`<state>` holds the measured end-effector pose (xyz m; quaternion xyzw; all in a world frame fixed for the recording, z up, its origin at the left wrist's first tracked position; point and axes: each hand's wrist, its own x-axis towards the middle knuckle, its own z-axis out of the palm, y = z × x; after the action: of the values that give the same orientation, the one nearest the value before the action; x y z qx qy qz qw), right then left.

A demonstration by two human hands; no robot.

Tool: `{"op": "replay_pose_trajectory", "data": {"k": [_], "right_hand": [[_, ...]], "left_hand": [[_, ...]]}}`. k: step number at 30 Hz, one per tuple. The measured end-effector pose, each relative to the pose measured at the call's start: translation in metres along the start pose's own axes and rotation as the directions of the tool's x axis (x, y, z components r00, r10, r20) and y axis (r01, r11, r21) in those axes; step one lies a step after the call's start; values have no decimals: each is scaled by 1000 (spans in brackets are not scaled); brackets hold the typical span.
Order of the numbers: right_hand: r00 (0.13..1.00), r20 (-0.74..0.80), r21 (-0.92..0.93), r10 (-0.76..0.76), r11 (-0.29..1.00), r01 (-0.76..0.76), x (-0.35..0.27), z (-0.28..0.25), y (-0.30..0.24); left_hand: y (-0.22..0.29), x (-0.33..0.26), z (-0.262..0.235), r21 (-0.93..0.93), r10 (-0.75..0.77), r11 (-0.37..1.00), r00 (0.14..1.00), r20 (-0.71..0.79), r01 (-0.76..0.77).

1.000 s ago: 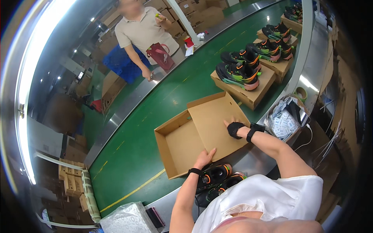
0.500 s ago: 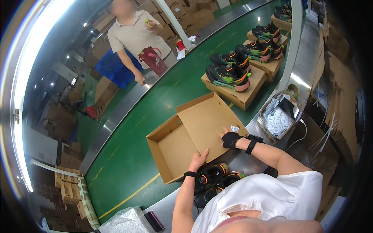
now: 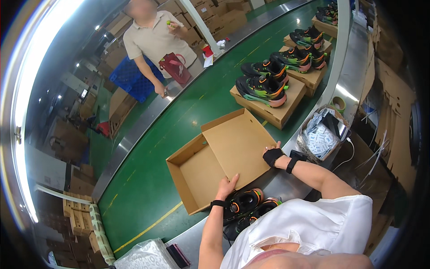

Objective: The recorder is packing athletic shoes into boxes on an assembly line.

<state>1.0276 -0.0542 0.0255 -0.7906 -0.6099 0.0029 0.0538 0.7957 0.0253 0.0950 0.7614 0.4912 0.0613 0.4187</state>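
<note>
An open brown cardboard shoebox [image 3: 190,181] lies slanted before me, its flat lid panel [image 3: 239,143] covering the right part. My left hand [image 3: 227,186] grips the near edge, thumb on top and the other fingers hidden. My right hand [image 3: 273,157], in a black fingerless glove, is closed at the panel's right edge, though its grip is partly hidden. Below my left hand, between the box and my body, is a pair of black shoes [image 3: 244,202] with orange and green trim, partly covered by my arm and shirt.
Boxes topped with black shoes [image 3: 262,89] line the green conveyor belt [image 3: 152,152]. On the right stands a bin of white packets [image 3: 320,139] with a phone and cable. Wrapped sheets [image 3: 148,255] lie near left. A person [image 3: 156,40] stands across the belt, holding something small and green.
My right hand has slid right, from lying on the lid panel to its edge. The small white piece beside it is no longer visible. The box has shifted slightly left.
</note>
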Motion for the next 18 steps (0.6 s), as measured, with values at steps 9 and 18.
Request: {"op": "replay_pose_trajectory", "data": {"k": [9,18], "right_hand": [[922,-385,742,48,611,278,27,-66,-59],[208,-978,187,-3,423,887,-84,-328,-24]], "left_hand": [[-20,-4,8,-125,91,987,994,-60,-98],[13,-6,6,53,26,998,999,24,-28]]}}
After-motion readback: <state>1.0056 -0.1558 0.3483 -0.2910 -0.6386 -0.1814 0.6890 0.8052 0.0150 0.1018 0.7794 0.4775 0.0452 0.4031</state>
